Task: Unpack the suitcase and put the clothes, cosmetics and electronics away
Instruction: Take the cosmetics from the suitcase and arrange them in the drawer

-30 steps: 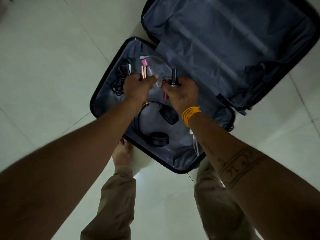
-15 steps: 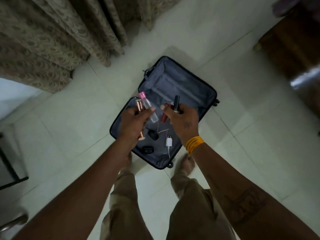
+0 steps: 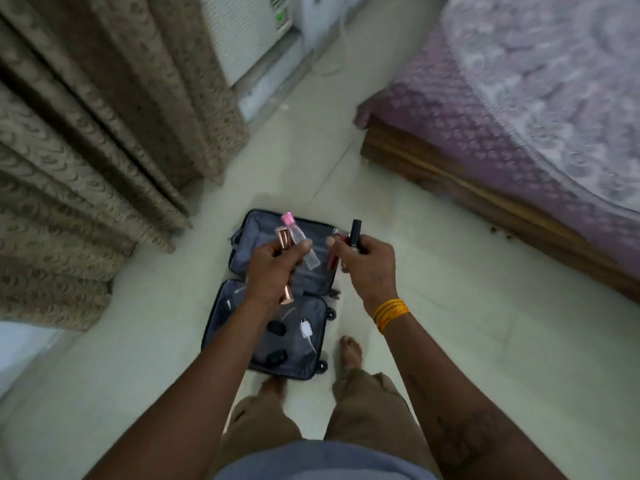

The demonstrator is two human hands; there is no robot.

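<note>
Holding: cosmetics, both hands, frame centre
Left hand [image 3: 272,270]: closed on pink-capped clear bottle [image 3: 300,244], rose-gold tube [image 3: 284,252]
Right hand [image 3: 369,266]: closed on black tube [image 3: 355,231], red tube [image 3: 334,255]
Suitcase [image 3: 277,306]: open on floor [image 3: 450,306], below hands

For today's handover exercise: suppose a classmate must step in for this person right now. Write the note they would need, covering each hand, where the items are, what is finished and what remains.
Left hand: shut on a clear bottle with a pink cap and a rose-gold tube.
Right hand: shut on a black tube and a red tube.
The person stands over the open suitcase on the floor.
Done: no clothes show in the suitcase; four cosmetics are lifted out.
Left: put these cosmetics away, then clear the white charger and the dark electronics lying in the near half.
</note>
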